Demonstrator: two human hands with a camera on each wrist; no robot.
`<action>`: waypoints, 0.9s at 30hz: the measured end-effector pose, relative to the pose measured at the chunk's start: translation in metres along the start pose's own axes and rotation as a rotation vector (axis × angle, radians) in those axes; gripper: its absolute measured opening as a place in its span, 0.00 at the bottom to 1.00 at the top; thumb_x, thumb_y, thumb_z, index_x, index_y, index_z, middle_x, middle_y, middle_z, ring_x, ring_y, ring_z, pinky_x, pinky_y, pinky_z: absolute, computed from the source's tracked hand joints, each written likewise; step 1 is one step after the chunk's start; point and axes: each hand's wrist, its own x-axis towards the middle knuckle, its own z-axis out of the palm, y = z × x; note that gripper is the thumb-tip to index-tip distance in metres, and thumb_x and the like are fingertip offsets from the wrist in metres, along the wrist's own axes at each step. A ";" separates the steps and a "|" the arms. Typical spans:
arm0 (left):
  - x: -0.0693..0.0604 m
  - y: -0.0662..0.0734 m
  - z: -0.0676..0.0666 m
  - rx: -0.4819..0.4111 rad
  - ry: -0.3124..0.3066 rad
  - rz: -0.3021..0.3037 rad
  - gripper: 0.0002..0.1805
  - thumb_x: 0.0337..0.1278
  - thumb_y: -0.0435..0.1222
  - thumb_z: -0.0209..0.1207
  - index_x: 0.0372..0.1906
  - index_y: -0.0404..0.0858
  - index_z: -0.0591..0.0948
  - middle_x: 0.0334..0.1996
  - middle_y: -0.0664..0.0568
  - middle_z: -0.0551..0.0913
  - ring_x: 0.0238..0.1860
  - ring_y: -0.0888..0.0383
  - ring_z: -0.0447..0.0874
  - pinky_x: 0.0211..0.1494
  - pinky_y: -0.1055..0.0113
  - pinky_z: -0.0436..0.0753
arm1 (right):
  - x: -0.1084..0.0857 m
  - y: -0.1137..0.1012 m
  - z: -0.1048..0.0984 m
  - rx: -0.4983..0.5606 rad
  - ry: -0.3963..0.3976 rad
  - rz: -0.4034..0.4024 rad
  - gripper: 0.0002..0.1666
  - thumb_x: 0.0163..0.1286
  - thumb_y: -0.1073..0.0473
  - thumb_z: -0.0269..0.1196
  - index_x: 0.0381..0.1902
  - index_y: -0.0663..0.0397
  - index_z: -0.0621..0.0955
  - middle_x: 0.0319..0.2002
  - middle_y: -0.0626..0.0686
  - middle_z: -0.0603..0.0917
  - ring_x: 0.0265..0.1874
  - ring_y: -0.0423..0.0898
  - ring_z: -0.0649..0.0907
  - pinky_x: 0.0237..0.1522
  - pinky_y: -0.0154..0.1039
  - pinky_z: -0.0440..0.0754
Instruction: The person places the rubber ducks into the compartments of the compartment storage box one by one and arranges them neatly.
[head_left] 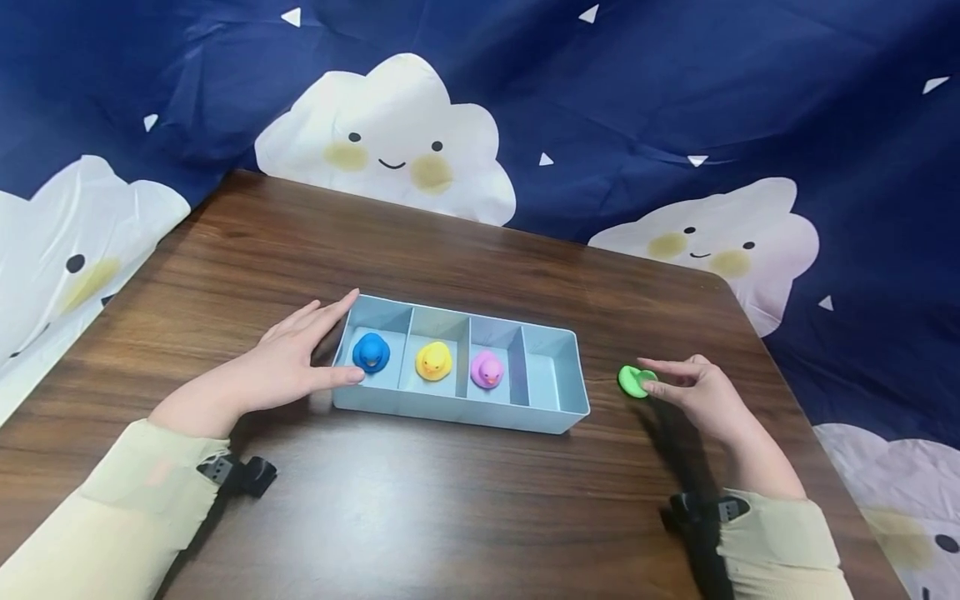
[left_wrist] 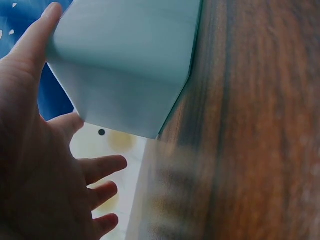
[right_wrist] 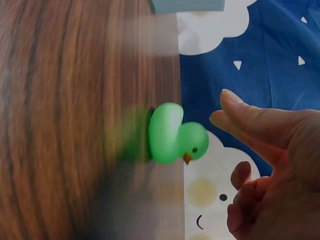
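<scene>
A light blue divided box (head_left: 457, 408) lies lengthwise on the table. In its compartments from the left sit a blue duck (head_left: 371, 352), a yellow duck (head_left: 433, 361) and a pink duck (head_left: 487, 369). At the box's left end is my left hand (head_left: 292, 358), fingers spread and straight, thumb by the front rim and index finger at the back corner. Right of the box, a green duck (right_wrist: 170, 134) stands on the wood. My right hand (head_left: 701, 396) hovers beside it; the right wrist view shows a gap between fingertips and duck.
The brown wooden table (head_left: 420, 517) has its far edge against a dark blue curtain (head_left: 600, 100) printed with white smiling clouds. A black strap device (head_left: 243, 475) is on the left wrist, and another (head_left: 701, 508) on the right.
</scene>
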 end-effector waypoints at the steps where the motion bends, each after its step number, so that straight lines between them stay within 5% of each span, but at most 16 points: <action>1: -0.001 0.000 0.000 -0.004 0.000 0.000 0.54 0.57 0.63 0.60 0.80 0.54 0.44 0.78 0.46 0.50 0.76 0.36 0.39 0.66 0.27 0.42 | 0.001 0.002 0.000 -0.005 0.000 0.001 0.26 0.63 0.55 0.72 0.57 0.59 0.83 0.28 0.55 0.67 0.30 0.50 0.64 0.27 0.41 0.64; 12: -0.001 0.001 -0.002 -0.022 -0.005 -0.008 0.54 0.57 0.62 0.61 0.80 0.55 0.44 0.78 0.46 0.49 0.76 0.36 0.39 0.65 0.26 0.41 | 0.000 0.016 0.002 0.045 0.045 0.000 0.26 0.61 0.60 0.73 0.56 0.64 0.82 0.28 0.55 0.67 0.29 0.48 0.64 0.26 0.38 0.65; 27: -0.001 -0.001 0.000 -0.017 -0.007 -0.003 0.54 0.57 0.63 0.60 0.80 0.56 0.43 0.78 0.49 0.49 0.76 0.36 0.38 0.66 0.28 0.42 | 0.002 0.031 0.009 0.134 0.025 0.116 0.29 0.63 0.54 0.72 0.58 0.66 0.81 0.49 0.67 0.77 0.47 0.52 0.72 0.45 0.38 0.67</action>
